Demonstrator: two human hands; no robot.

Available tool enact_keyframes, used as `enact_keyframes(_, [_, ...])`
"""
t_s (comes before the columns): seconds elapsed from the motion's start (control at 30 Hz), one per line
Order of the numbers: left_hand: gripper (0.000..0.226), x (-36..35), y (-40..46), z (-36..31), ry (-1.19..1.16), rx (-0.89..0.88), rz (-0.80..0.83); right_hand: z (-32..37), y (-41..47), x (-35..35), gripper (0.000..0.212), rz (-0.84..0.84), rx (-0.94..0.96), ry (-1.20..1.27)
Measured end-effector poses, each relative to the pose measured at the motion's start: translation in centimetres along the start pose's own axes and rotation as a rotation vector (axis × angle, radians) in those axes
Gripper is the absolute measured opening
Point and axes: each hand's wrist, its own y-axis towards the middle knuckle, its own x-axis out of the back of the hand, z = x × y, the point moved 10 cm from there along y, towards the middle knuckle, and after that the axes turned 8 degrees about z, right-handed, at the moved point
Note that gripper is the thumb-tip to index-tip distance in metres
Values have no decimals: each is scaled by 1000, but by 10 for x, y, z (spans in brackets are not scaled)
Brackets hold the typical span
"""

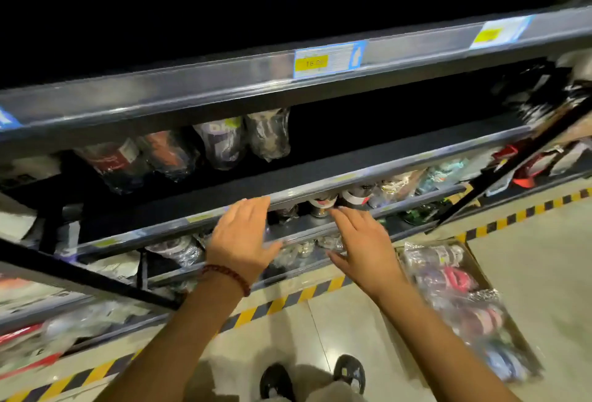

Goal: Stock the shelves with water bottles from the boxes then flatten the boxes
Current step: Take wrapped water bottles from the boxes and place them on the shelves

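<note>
Shelving of dark metal [288,87], tiered, each front edge fitted with a glossy rail; price label [326,59] in yellow and white clipped to the top rail. Middle shelf [352,158]: flat dark board, bare across its centre and right.

Bottles [221,142]: rounded, wrapped in crinkled clear plastic, standing in a row at the left of the middle shelf, tops hidden behind the rail above. Labels red, orange, purple and grey; print blurred, unreadable. More wrapped bottles packed on the lower shelves, seen from above as shiny caps and film.

Box [480,270]: brown cardboard, open-topped, on the floor at the right, just beside the shelf base. Filled with wrapped bottles lying on their sides, film glossy and creased, red and blue showing through.

Left hand [242,235]: fingers straight and spread wide, palm down, fingertips at the front edge of the middle shelf; holding nothing. Beaded red bracelet [229,275] at the wrist.

Right hand [362,248]: fingers extended and loosely spread, reaching towards the shelf below; holding nothing. Contact with the shelf edge cannot be told.

Floor [528,273]: pale smooth tile, edged by a yellow-and-black striped strip [307,294] along the shelf base. Dark shoes [349,373] at the bottom.
</note>
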Motion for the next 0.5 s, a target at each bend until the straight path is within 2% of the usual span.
enact_keyframes(0.1, [75, -27, -25, -49, 122, -137, 136, -19, -59, 2, 72, 5, -114, -25])
enact_keyframes(0.33, [69, -89, -74, -158, 253, -418, 255, -81, -194, 7, 77, -68, -429, 14])
enact_keyframes(0.5, [70, -132, -88, -221, 285, -548, 337, -126, -271, -9, 70, -66, -647, 74])
